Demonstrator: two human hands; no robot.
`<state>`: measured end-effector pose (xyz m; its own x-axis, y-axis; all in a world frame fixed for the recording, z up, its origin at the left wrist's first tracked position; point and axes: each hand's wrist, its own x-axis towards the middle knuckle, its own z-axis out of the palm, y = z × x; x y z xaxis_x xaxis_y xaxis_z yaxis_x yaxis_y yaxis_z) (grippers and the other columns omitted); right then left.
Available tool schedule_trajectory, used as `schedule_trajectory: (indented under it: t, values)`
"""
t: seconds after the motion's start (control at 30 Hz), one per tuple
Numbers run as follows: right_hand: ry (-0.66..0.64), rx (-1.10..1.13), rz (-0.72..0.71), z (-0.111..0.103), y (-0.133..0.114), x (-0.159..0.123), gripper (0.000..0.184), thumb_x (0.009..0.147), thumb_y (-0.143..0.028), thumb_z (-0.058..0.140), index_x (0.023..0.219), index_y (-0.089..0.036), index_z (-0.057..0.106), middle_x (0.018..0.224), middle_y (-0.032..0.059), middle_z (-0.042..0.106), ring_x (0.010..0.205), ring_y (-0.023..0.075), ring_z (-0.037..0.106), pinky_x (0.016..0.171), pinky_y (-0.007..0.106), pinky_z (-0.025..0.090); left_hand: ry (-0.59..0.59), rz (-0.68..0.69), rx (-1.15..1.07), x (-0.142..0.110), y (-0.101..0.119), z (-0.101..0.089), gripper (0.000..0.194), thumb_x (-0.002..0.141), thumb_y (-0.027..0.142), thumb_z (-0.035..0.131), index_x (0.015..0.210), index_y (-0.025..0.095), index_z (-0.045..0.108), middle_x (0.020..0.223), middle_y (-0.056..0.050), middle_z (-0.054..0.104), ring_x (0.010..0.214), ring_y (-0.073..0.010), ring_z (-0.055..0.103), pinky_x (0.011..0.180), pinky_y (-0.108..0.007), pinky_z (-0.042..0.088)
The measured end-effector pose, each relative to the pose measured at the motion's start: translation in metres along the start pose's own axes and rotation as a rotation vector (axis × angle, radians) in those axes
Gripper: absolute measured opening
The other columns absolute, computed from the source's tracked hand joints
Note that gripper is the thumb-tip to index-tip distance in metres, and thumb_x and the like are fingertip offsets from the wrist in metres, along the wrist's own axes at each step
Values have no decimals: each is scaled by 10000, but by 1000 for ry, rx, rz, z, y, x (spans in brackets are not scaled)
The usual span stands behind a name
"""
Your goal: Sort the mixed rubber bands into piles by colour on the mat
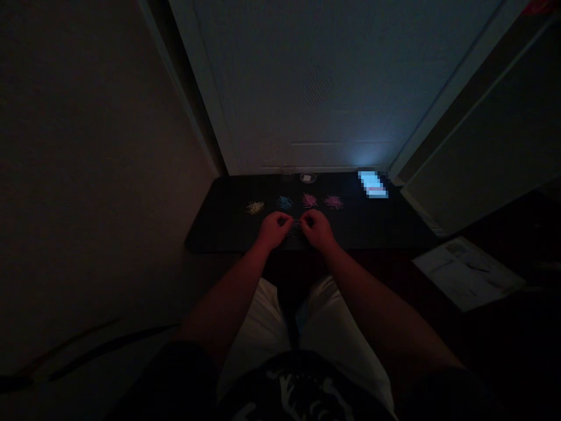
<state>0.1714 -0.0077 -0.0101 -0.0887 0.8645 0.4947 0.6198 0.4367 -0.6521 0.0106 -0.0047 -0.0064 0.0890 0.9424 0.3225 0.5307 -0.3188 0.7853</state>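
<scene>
Close together over the front of a dark board (385, 225), my left hand (276, 227) and my right hand (315, 227) each pinch with thumb and forefinger. A thin, pale piece (297, 221) spans the small gap between the fingertips; it is too dim and small to name. Just beyond the hands, small piles of thin strips lie in a row: a yellowish pile (255, 207), a blue pile (284, 202), a pink pile (309, 200) and a pink-purple pile (333, 202). Some faint strands lie on the board below my fingers.
A small round clear container (307, 178) stands at the board's back edge. Towards the back right lies a brightly lit, blurred-out screen (372, 184). A pale door-like panel (333, 128) rises behind the board. On the floor at right is a printed sheet (467, 273). The room is dark.
</scene>
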Motion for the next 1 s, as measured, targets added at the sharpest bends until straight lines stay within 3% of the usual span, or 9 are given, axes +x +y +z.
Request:
schedule_trajectory:
  t: [0.5, 0.9, 1.0]
  values:
    - [31, 79, 36, 1, -3, -1, 34, 690, -173, 498, 669, -193, 516, 686, 12, 532, 681, 155, 478, 649, 281, 373, -23, -36, -41, 0, -3, -2, 169, 744, 305, 562, 785, 157, 634, 784, -39, 664, 731, -147, 601, 677, -260, 464]
    - [54, 214, 152, 4, 3, 1, 61, 698, -204, 474, 641, -193, 492, 634, -14, 507, 607, 130, 470, 592, 254, 375, 134, -163, -200, 2, 3, -9, 197, 751, 327, 538, 720, 148, 615, 695, -9, 627, 664, -127, 569, 638, -236, 441]
    - [37, 167, 115, 4, 2, 1, 53, 698, -198, 478, 651, -193, 501, 654, -4, 518, 634, 139, 482, 621, 265, 384, 99, -122, -187, 1, -1, -7, 189, 744, 323, 550, 733, 149, 623, 712, -17, 637, 670, -130, 578, 644, -242, 447]
